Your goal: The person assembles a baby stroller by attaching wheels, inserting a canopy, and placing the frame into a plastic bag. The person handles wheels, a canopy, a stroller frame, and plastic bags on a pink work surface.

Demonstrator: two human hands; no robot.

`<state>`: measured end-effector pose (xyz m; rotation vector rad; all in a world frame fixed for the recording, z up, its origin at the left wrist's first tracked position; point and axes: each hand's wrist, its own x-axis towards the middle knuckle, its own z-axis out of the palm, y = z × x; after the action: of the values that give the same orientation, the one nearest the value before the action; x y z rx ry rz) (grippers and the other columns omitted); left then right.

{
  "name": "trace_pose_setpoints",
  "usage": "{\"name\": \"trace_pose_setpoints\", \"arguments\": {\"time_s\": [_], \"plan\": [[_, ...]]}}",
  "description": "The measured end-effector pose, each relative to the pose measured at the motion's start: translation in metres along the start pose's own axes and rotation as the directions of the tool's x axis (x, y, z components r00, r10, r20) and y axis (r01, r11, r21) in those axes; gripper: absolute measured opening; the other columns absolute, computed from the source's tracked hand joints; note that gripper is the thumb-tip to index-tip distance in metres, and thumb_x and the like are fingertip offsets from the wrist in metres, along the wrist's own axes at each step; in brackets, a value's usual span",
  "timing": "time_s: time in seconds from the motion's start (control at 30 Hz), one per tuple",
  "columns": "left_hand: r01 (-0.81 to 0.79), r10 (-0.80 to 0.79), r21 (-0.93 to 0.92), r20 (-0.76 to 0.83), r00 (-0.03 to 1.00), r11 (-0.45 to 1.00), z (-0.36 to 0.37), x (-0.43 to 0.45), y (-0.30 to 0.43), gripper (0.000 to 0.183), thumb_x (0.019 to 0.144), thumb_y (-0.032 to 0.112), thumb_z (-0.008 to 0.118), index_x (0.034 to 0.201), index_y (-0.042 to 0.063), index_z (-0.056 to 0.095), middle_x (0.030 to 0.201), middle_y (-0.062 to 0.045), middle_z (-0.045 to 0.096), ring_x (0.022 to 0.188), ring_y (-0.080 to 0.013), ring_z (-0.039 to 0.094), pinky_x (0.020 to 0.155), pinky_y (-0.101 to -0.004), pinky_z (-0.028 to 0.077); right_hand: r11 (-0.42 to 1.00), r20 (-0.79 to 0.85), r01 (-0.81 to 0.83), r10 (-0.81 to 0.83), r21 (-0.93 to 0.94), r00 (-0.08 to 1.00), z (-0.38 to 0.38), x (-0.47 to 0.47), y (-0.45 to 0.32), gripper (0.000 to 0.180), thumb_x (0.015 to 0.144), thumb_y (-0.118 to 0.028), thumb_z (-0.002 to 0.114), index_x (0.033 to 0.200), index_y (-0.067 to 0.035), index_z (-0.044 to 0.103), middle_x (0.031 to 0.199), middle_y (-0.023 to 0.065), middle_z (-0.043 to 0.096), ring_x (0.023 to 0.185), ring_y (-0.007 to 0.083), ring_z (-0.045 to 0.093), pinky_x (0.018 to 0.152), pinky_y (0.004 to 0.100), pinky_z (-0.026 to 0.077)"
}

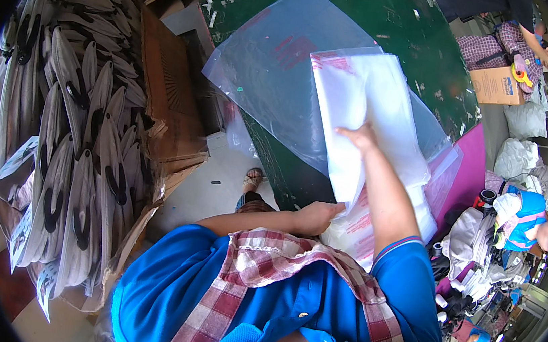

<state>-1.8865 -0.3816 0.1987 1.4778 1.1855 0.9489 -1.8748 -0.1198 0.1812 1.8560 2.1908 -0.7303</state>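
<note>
My left hand (318, 218) pinches the near-left corner of a stack of clear plastic bags (389, 93) with red printing at the far corner. My right hand (362, 136) rests on top of the same stack, its thumb stretched out to the left and its other fingers partly hidden from above. Under the stack, a large clear plastic sheet or bag (274, 80) with faint red print lies slanted across the green table (420, 46). More printed plastic bags (356, 226) lie between my arms, close to my body.
On the left, a torn cardboard box (172, 83) is packed with grey fabric items (55, 136) with black loops. A magenta surface (465, 157) adjoins the table. At right, a person holds a yellow tape dispenser (521, 76) by a carton (495, 86); other people sit among fabric piles.
</note>
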Motion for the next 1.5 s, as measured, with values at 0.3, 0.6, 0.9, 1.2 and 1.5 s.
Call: {"name": "trace_pose_setpoints", "arguments": {"time_s": [0.3, 0.6, 0.9, 1.2, 1.5], "plan": [[0.054, -0.105, -0.332, -0.138, 0.985, 0.942, -0.044, -0.011, -0.012, 0.049, 0.085, 0.015, 0.064, 0.126, -0.002, 0.045, 0.105, -0.025, 0.058, 0.090, -0.0395, 0.062, 0.079, -0.0453, 0.050, 0.879, 0.182, 0.025, -0.126, 0.476, 0.975, 0.060, -0.033, -0.009, 0.044, 0.068, -0.014, 0.070, 0.104, 0.010, 0.064, 0.096, 0.0205, 0.068, 0.089, 0.0317, 0.067, 0.078, 0.0386, 0.051], [0.549, -0.488, -0.446, -0.869, -0.077, 0.707, -0.209, 0.002, -0.175, 0.070, 0.076, 0.039, 0.076, 0.126, 0.001, 0.046, 0.125, -0.023, 0.053, 0.121, -0.0399, 0.046, 0.097, -0.0506, 0.039, 0.799, -0.266, 0.067, 0.119, 0.598, 0.956, 0.019, -0.063, -0.001, 0.047, 0.078, -0.026, 0.065, 0.100, 0.015, 0.060, 0.098, 0.0261, 0.066, 0.097, 0.0344, 0.064, 0.087, 0.0386, 0.047], [0.657, -0.219, -0.286, -0.958, -0.185, 0.698, -0.216, -0.006, -0.163, 0.036, 0.081, 0.025, 0.070, 0.110, 0.008, 0.057, 0.116, -0.012, 0.056, 0.115, -0.0331, 0.049, 0.092, -0.0504, 0.040, 0.662, -0.408, 0.313, -0.012, 0.681, 0.913, -0.055, -0.068, -0.070, 0.032, 0.082, -0.018, 0.056, 0.088, 0.014, 0.059, 0.085, 0.0229, 0.066, 0.082, 0.0312, 0.064, 0.078, 0.0389, 0.048], [-0.113, -0.597, -0.586, -0.791, -0.136, 0.802, -0.250, -0.034, -0.206, 0.019, 0.089, 0.008, 0.056, 0.107, 0.003, 0.059, 0.101, -0.011, 0.062, 0.092, -0.0241, 0.061, 0.077, -0.0353, 0.051, 0.662, -0.447, 0.593, -0.404, 0.458, 0.798, -0.006, -0.051, -0.129, 0.028, 0.085, -0.015, 0.052, 0.095, 0.010, 0.060, 0.086, 0.0302, 0.064, 0.087, 0.0407, 0.065, 0.076, 0.0446, 0.049], [-0.557, -0.309, 0.044, -0.795, -0.523, 0.830, -0.352, -0.153, 0.119, 0.023, 0.097, 0.014, 0.052, 0.117, 0.004, 0.058, 0.112, -0.012, 0.061, 0.098, -0.0197, 0.062, 0.079, -0.0296, 0.054, 0.125, -0.731, 0.923, -0.576, 0.364, 0.366, -0.347, -0.101, -0.263, 0.020, 0.089, -0.018, 0.050, 0.096, 0.001, 0.055, 0.081, 0.0159, 0.054, 0.077, 0.0245, 0.058, 0.067, 0.0399, 0.046]]}}
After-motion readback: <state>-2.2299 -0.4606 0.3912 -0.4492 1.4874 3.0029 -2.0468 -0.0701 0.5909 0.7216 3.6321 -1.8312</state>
